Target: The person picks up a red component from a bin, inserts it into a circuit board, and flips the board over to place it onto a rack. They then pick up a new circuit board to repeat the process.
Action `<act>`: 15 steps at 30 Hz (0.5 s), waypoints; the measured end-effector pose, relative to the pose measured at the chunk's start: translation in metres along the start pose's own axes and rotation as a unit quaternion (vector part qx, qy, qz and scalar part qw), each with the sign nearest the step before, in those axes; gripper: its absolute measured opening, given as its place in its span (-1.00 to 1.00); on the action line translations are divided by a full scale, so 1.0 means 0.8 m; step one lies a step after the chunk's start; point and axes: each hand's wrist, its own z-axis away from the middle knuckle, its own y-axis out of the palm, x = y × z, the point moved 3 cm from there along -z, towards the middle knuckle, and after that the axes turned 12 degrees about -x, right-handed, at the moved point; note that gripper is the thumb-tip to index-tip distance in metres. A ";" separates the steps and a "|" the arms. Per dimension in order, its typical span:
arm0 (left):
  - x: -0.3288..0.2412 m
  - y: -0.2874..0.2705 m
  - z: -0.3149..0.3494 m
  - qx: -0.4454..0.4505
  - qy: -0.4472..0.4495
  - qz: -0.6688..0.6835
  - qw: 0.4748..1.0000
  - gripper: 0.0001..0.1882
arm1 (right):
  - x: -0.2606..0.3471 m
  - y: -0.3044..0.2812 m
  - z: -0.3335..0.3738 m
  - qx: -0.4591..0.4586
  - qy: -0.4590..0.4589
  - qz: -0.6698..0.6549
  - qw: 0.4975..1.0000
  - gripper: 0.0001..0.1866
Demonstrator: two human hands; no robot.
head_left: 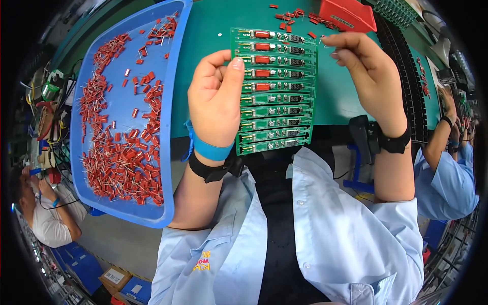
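Observation:
My left hand (216,94) grips the left edge of a green circuit board panel (275,104), with the thumb on its face. Rows of narrow boards make up the panel. The upper rows each carry a red box-shaped capacitor (262,60); the lower rows show bare green in that place. Black digit displays (295,98) line the right part of the rows. Just off the panel's upper right corner, my right hand (368,73) pinches a small component with thin wire leads (333,53), its body mostly hidden by the fingers.
A blue tray (174,76) of loose red capacitors stands at left. More capacitors lie on the green table (203,30) beside a red bin (351,14). A black slotted rail (406,71) runs along the right. Other people (447,168) work on both sides.

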 end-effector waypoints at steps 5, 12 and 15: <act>0.002 0.000 -0.001 0.014 0.007 -0.013 1.000 -0.78 | 0.003 0.003 0.020 0.013 0.057 -0.043 0.997 -0.76; 0.002 -0.001 -0.001 0.005 0.018 -0.022 1.000 -0.78 | 0.018 0.013 0.032 0.007 0.095 -0.119 0.988 -0.71; 0.002 -0.001 -0.001 0.009 0.018 -0.025 0.999 -0.78 | 0.024 0.015 0.035 0.026 0.171 -0.211 0.962 -0.69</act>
